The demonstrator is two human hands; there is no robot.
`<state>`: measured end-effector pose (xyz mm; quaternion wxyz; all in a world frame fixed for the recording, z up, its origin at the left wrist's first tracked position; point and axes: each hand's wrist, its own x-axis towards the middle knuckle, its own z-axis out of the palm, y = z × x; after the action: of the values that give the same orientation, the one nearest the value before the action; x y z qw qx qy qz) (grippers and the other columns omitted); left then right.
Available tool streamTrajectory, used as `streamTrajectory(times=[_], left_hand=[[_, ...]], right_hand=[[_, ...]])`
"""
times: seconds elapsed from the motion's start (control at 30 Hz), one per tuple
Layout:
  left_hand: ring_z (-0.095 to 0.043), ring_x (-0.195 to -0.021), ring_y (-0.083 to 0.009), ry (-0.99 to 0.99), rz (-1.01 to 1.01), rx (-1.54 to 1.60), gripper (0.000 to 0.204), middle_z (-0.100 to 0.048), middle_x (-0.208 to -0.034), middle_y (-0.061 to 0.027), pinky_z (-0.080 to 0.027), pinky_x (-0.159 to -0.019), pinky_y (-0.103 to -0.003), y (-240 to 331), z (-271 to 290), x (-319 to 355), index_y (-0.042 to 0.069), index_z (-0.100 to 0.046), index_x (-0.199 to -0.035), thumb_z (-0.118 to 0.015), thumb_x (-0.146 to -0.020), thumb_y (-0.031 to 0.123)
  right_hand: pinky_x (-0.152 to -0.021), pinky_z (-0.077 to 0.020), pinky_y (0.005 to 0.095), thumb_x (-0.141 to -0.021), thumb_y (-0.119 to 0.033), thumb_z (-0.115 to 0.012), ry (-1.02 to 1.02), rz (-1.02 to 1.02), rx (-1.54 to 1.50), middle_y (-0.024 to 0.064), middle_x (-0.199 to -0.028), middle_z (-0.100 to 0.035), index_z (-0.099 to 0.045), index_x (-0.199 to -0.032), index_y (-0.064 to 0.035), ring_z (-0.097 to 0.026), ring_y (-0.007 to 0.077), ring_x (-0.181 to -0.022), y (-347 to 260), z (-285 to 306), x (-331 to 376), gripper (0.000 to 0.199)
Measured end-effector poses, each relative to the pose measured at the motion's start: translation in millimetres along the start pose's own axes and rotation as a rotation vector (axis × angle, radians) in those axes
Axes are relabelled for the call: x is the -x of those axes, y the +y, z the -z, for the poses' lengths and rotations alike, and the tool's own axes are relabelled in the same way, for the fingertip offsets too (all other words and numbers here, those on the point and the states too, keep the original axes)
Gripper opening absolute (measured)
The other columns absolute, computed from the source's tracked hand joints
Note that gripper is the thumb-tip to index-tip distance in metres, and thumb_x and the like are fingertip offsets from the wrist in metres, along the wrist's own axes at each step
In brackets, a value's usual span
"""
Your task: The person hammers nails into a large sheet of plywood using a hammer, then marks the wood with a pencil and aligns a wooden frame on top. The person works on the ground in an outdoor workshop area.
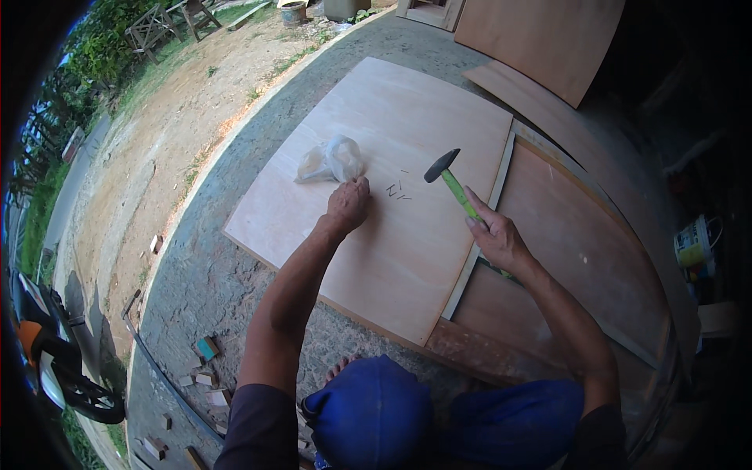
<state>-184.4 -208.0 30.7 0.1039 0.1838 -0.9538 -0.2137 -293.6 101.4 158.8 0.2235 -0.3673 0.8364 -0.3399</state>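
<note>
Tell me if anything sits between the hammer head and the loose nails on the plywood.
Nothing visible does. The hammer in the right hand hangs just right of the nails, over bare plywood sheet; the left hand and plastic bag lie leftward.

The tips of the fingers (pixel 362 186) of the left hand (pixel 348 205) are curled down against the plywood sheet (pixel 376 258), so what they pinch cannot be seen. The small nails (pixel 399 190) beside them are too small to count. The lower end of the green hammer handle (pixel 458 194) is hidden inside the right hand (pixel 497 239). What the crumpled plastic bag (pixel 333 160) holds cannot be told. The near edge of the wooden frame (pixel 564 258) is covered by the blue knees. The motorbike (pixel 55 364) at the left and the bucket (pixel 693 244) at the right are partly lost in the dark rim of the picture.
</note>
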Motion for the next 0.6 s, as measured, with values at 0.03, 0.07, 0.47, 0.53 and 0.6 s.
streamTrajectory(times=[0.03, 0.07, 0.47, 0.53, 0.6], left_hand=[[-0.064, -0.098, -0.0406, 0.041, 0.005, 0.069, 0.019, -0.066, -0.099, -0.0225, -0.051, -0.084, -0.048, -1.8, 1.2, -5.5, 0.002, -0.061, -0.105, -0.058, -0.086, 0.006], [-0.065, -0.098, -0.0402, 0.081, 0.007, 0.140, 0.020, -0.067, -0.099, -0.0223, -0.051, -0.085, -0.048, -2.8, 1.9, -12.9, 0.001, -0.062, -0.105, -0.060, -0.086, 0.007], [-0.063, -0.096, -0.0390, 0.070, -0.189, -0.131, 0.016, -0.064, -0.096, -0.0210, -0.053, -0.084, -0.047, 52.0, -32.6, -79.7, 0.000, -0.064, -0.098, -0.055, -0.087, 0.007], [-0.063, -0.095, -0.0382, 0.131, -0.210, -0.214, 0.015, -0.063, -0.092, -0.0212, -0.053, -0.083, -0.047, 48.7, -34.6, -76.9, -0.001, -0.061, -0.097, -0.053, -0.086, 0.005], [-0.062, -0.095, -0.0368, 0.124, -0.189, -0.304, 0.013, -0.062, -0.090, -0.0207, -0.053, -0.082, -0.046, 39.9, -29.8, -71.1, -0.001, -0.059, -0.094, -0.053, -0.085, 0.004]], right_hand=[[-0.086, -0.0501, 0.0280, -0.103, -0.022, -0.052, 0.001, 0.003, -0.003, 0.0150, -0.116, -0.070, -0.032, -0.158, -0.0265, -0.059, 0.0112, -0.086, 0.8, 0.0, -1.3, 0.058], [-0.086, -0.0502, 0.0282, -0.103, -0.021, -0.052, 0.006, 0.009, -0.007, 0.0152, -0.117, -0.070, -0.033, -0.158, -0.0264, -0.059, 0.0116, -0.087, 1.1, 0.5, -3.4, 0.058], [-0.093, -0.0472, 0.0261, -0.104, -0.020, -0.053, 0.040, -0.142, -0.132, 0.0180, -0.143, -0.057, -0.032, -0.158, -0.0216, -0.057, 0.0097, -0.105, 7.1, 19.9, 8.7, 0.058], [-0.092, -0.0472, 0.0256, -0.104, -0.019, -0.053, 0.047, -0.184, -0.154, 0.0165, -0.144, -0.057, -0.031, -0.158, -0.0217, -0.055, 0.0081, -0.103, 2.3, 25.3, 13.2, 0.058], [-0.092, -0.0474, 0.0263, -0.104, -0.019, -0.053, 0.023, -0.181, -0.148, 0.0169, -0.145, -0.056, -0.031, -0.158, -0.0216, -0.057, 0.0094, -0.103, 4.6, 22.5, 13.7, 0.059]])
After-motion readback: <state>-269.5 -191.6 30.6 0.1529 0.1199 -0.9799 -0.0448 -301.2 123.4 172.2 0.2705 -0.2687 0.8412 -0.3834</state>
